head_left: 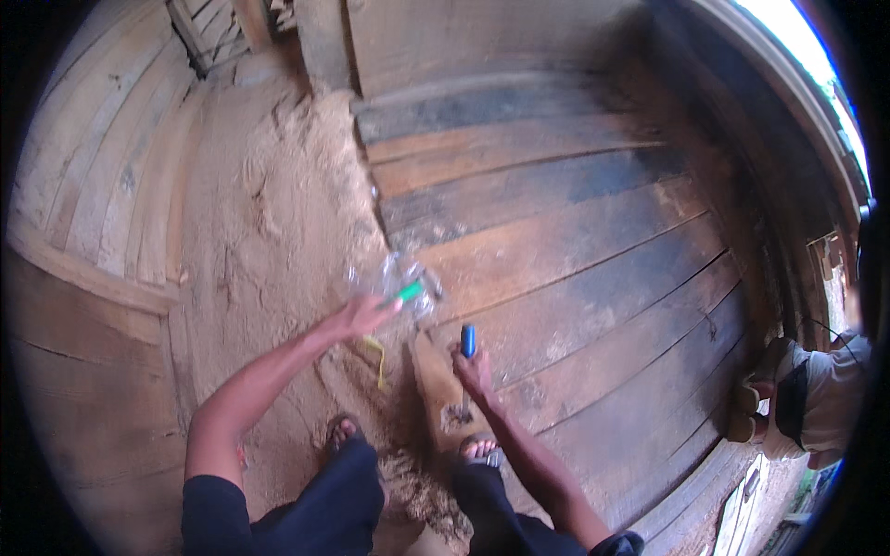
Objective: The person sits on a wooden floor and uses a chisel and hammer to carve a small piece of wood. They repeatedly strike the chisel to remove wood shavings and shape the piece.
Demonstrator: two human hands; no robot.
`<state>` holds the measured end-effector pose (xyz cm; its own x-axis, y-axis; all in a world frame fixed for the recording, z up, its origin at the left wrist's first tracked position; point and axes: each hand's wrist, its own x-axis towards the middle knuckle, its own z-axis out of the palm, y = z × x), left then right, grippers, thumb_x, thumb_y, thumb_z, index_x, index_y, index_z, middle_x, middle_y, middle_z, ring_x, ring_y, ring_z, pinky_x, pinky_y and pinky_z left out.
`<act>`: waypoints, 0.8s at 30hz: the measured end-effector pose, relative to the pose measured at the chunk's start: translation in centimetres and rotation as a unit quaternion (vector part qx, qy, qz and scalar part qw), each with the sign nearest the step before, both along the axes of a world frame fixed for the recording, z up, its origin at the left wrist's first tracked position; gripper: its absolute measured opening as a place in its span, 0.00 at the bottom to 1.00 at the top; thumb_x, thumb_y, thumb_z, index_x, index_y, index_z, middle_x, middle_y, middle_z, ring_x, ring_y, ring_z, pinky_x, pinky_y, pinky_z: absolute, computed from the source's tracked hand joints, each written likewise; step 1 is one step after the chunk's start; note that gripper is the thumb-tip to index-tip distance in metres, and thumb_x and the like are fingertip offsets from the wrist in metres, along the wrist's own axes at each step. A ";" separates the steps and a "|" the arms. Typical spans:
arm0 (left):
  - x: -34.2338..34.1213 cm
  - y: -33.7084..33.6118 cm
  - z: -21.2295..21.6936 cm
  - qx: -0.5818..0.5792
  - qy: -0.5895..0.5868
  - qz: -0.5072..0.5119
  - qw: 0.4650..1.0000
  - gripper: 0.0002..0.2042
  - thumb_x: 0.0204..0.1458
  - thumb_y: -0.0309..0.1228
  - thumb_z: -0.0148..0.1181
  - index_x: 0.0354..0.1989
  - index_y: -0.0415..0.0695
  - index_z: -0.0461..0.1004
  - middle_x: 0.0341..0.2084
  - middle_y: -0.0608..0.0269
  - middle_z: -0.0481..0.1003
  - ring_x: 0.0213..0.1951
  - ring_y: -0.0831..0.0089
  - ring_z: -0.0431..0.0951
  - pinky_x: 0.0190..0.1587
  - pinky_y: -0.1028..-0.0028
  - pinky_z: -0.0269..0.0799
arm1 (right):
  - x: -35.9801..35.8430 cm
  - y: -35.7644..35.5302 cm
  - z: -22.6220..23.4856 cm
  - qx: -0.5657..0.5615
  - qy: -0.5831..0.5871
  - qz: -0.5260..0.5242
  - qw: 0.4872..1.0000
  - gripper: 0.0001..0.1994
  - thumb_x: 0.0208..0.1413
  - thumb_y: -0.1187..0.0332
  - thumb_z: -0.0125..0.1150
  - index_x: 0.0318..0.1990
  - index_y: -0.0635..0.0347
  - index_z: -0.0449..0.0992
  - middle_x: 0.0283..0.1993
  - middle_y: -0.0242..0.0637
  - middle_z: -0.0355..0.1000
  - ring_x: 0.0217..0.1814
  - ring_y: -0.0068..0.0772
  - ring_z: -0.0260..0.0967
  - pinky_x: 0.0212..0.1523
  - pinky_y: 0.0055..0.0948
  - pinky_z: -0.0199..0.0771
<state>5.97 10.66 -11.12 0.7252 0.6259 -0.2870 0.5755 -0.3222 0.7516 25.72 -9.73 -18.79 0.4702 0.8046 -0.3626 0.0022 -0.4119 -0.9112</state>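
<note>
My left hand (364, 316) is closed round a green-handled hammer (410, 291), its head blurred beside a clear plastic bag (387, 271). Upright in my right fist (473, 369) stands a blue-handled chisel (468, 340). Its thin shank points down to a hollow cut in a pale wooden board (432, 371). The sandal on my right foot (479, 448) rests at the near end of that board. The chisel's tip is too small to make out.
A raised plank platform (575, 250) spreads to the right. Sawdust-covered ground (269, 213) lies left, with a yellow strip (376, 360) on it. Plank walls (102, 185) bound the left side. A person (816, 398) is at the far right edge.
</note>
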 end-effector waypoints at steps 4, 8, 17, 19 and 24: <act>-0.5 -1.3 2.3 -0.188 0.077 -0.013 0.979 0.29 0.59 0.60 0.41 0.27 0.43 0.70 0.16 0.70 0.68 0.19 0.79 0.67 0.24 0.73 0.67 | 0.9 -3.0 4.8 0.034 0.097 -0.011 0.995 0.12 0.55 0.62 0.61 0.34 0.65 0.75 0.20 0.28 0.67 0.21 0.20 0.64 0.22 0.23 0.63; 1.1 -3.5 4.5 -0.158 0.050 0.070 0.984 0.24 0.59 0.54 0.46 0.29 0.44 0.70 0.15 0.70 0.67 0.15 0.79 0.65 0.18 0.73 0.63 | 3.6 -10.2 14.8 0.125 0.050 -0.086 0.987 0.13 0.57 0.65 0.60 0.41 0.68 0.76 0.27 0.35 0.72 0.27 0.26 0.70 0.31 0.24 0.71; 5.4 -0.1 14.2 -0.063 -0.019 0.045 0.997 0.11 0.52 0.37 0.58 0.27 0.42 0.74 0.16 0.66 0.72 0.16 0.78 0.71 0.17 0.73 0.66 | 8.4 -42.8 24.1 -0.020 -0.400 -0.258 0.879 0.17 0.55 0.56 0.62 0.41 0.62 0.77 0.35 0.45 0.76 0.37 0.41 0.72 0.42 0.37 0.71; 6.3 -1.8 18.2 0.247 0.104 0.005 0.963 0.09 0.49 0.35 0.58 0.31 0.42 0.78 0.22 0.59 0.77 0.24 0.70 0.77 0.23 0.69 0.70 | 6.5 -50.5 23.3 -0.194 -0.424 -0.250 0.849 0.13 0.57 0.60 0.59 0.40 0.61 0.77 0.33 0.41 0.74 0.37 0.36 0.70 0.42 0.33 0.71; 7.6 -5.0 24.1 0.374 0.257 -0.034 0.890 0.14 0.45 0.34 0.58 0.39 0.43 0.80 0.39 0.51 0.79 0.44 0.60 0.80 0.38 0.64 0.74 | 2.1 -62.6 23.1 -0.154 -0.439 -0.374 0.802 0.10 0.58 0.64 0.57 0.38 0.62 0.78 0.34 0.39 0.75 0.37 0.33 0.70 0.45 0.32 0.71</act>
<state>13.60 5.64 12.95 0.6618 0.7413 -0.1123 0.7419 -0.6691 -0.0447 27.79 -72.32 4.27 0.9625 0.1149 0.2456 0.2355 -0.8030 -0.5475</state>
